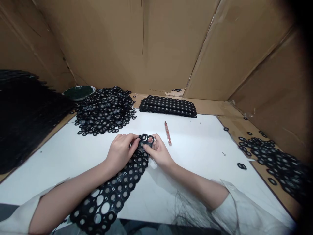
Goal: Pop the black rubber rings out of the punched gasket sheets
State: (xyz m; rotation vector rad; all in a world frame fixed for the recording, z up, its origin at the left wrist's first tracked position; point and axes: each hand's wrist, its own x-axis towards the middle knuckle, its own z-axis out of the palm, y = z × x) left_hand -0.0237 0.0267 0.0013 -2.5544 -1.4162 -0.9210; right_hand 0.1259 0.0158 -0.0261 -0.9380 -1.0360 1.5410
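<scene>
A long black rubber sheet (114, 192) full of round holes and rings runs from my lap up to the middle of the white table (200, 147). Both hands meet at its far end. My left hand (121, 151) is closed, pinching the sheet's edge from the left. My right hand (158, 150) is closed too, gripping a ring (150, 139) at the sheet's tip between thumb and fingers.
A heap of loose black rings (105, 111) lies at the back left beside a dark green dish (79, 92). A stack of black sheets (168, 106) sits at the back. A red pen-like tool (168, 133) lies near my right hand. More rings (271, 160) are scattered on the right. Cardboard walls surround the table.
</scene>
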